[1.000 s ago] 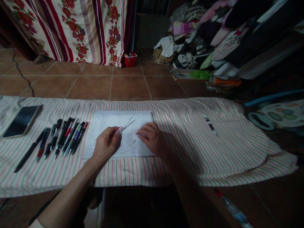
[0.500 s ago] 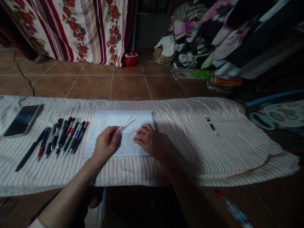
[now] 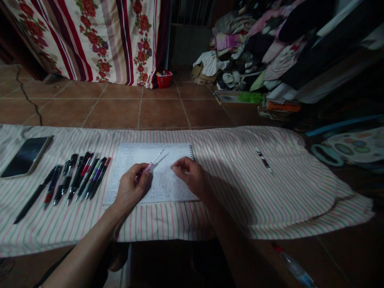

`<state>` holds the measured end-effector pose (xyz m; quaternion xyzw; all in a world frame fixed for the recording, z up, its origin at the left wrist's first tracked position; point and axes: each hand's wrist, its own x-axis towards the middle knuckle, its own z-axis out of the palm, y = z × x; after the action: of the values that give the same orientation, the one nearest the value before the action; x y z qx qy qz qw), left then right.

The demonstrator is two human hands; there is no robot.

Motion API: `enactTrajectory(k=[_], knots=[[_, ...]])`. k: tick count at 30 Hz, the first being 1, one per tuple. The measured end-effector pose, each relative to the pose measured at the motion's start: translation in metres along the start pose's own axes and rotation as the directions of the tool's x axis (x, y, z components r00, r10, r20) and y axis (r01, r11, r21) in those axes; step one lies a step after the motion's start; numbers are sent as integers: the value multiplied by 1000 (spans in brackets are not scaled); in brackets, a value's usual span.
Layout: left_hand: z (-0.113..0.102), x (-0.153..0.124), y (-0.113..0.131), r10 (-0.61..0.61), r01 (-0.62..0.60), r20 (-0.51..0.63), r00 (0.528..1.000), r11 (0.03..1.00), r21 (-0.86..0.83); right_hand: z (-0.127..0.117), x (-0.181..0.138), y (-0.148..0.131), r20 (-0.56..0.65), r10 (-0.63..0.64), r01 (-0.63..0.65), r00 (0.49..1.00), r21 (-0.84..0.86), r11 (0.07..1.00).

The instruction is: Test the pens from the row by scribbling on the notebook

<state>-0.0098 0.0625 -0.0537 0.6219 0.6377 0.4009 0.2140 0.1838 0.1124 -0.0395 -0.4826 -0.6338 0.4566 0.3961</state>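
My left hand [image 3: 132, 183] is closed around the pink grip of an opened pen [image 3: 149, 165], whose thin white refill sticks out up and to the right. Over the right side of a spiral notebook [image 3: 163, 191], my right hand [image 3: 191, 176] has thumb and forefinger pinched together. Anything between those fingertips is too small to make out. The notebook page carries print and handwriting, and both hands are above it. Apart to the right lies a white and black pen barrel [image 3: 264, 161] on the striped cloth [image 3: 228, 140].
Several pens [image 3: 81, 180] lie in a row left of the notebook, with a phone [image 3: 25, 156] beyond them. A plastic bottle [image 3: 295, 266] is on the floor at lower right. Behind the cloth-covered surface are a red basket [image 3: 163, 79] and a clothes heap [image 3: 237, 48].
My right hand has lifted from the page, its fingers drawing into a pinch. My left hand still holds the pen in much the same place. The whole view has shifted slightly.
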Motion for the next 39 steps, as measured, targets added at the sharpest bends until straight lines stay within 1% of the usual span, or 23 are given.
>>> enactTrajectory(k=[1,3,5,7,12,15,23,28,30,35,39], knots=[[0,0,1,-5,5,5,1000,1000,-2,-1,2,0,-5,55,-54,998,112,992],[0,-1,1,-10,10,9,1000,1000,-1,-1,5,-1,-16,131,-120,991,305,945],[0,-1,2,-11,11,11,1000,1000,0,-2,8,-1,-26,177,-148,984,437,887],[0,-2,2,-10,10,14,1000,1000,-1,-1,10,-2,-22,212,-169,977,526,834],[0,-2,1,6,-7,14,1000,1000,3,1,13,-6,-23,296,-213,955,641,737],[0,-3,1,14,-14,22,1000,1000,6,3,14,-8,1,338,-241,941,704,668],[0,-8,2,47,-47,49,998,999,19,3,17,-8,71,394,-275,916,828,489],[1,-9,5,97,-100,53,994,994,47,1,19,-6,139,430,-300,892,893,334],[3,-10,7,123,-126,61,991,991,51,1,19,-6,150,424,-301,893,899,317],[7,-12,8,137,-140,78,988,989,39,3,17,-8,148,408,-306,901,883,355],[7,-13,7,132,-135,70,989,990,41,5,16,-8,164,397,-317,903,878,359]])
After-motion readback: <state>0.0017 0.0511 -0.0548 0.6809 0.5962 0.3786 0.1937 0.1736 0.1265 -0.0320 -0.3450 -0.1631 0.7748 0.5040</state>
